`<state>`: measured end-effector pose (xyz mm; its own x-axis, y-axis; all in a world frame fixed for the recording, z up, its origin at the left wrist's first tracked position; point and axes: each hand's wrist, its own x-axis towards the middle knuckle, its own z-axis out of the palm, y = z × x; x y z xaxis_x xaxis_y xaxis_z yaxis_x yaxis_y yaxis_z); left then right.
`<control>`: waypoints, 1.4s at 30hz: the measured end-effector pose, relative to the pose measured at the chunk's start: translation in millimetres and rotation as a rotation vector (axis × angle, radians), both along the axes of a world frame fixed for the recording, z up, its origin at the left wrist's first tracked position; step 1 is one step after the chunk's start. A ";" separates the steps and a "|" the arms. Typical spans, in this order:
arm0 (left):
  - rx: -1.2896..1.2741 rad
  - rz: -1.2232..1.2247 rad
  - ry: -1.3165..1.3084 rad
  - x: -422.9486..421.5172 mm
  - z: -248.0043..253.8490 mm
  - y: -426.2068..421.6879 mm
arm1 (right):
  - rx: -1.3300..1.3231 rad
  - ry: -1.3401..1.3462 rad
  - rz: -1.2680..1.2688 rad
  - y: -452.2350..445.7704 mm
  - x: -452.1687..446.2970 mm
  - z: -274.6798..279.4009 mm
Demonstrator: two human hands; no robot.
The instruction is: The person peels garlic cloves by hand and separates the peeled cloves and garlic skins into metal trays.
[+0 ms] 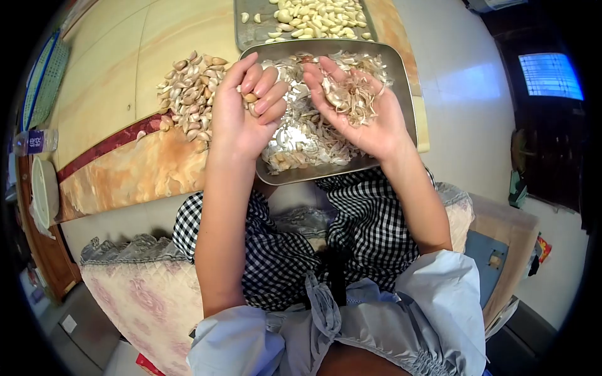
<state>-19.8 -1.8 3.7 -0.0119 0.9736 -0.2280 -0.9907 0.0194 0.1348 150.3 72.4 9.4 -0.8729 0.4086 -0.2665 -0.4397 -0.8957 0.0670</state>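
My left hand (244,109) is curled palm up around unpeeled garlic cloves (250,98), which show between the fingers and palm; how many it holds is hidden. Cupped palm up, my right hand (382,128) holds a clump of dry garlic skins (352,99), its fingers loosely bent. Both hands are above a metal tray (404,81) strewn with papery garlic peel (307,141). To the left of my left hand, a heap of unpeeled garlic cloves (191,94) lies on the table.
Behind the peel tray, a second tray (248,34) carries many peeled garlic cloves (320,19). The marbled table (106,69) has a dark red stripe near its front edge. A green basket (47,81), a bottle (36,141) and a pale basin (45,188) are at far left.
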 end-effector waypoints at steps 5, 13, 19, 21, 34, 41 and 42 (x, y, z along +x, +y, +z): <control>-0.067 0.005 0.103 9.4 8.1 -1.6 | -0.014 0.010 -0.055 -6.0 -3.6 8.9; -0.121 -0.131 0.876 38.6 25.3 -6.5 | -0.105 0.173 -0.141 -6.2 2.6 6.4; -0.136 -0.065 1.114 51.5 22.1 -4.8 | -0.105 0.207 -0.237 -8.8 4.0 -0.9; -0.103 -0.061 1.082 50.3 21.1 -4.4 | -0.090 0.243 -0.203 -8.6 3.5 0.5; 0.056 0.037 1.815 53.2 9.5 -0.3 | 0.021 -0.010 -0.207 -11.3 -1.5 4.6; -0.072 -0.008 1.423 49.9 12.8 2.3 | -0.019 -0.038 -0.197 -9.6 0.6 4.4; -0.084 -0.019 1.237 49.6 15.6 2.3 | -0.053 0.002 -0.185 -9.6 0.8 4.3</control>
<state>29.8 0.5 19.3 -0.2496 0.9588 -0.1355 -0.1979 0.0864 0.9764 151.1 62.8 13.7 -0.7845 0.5480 -0.2901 -0.5967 -0.7945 0.1127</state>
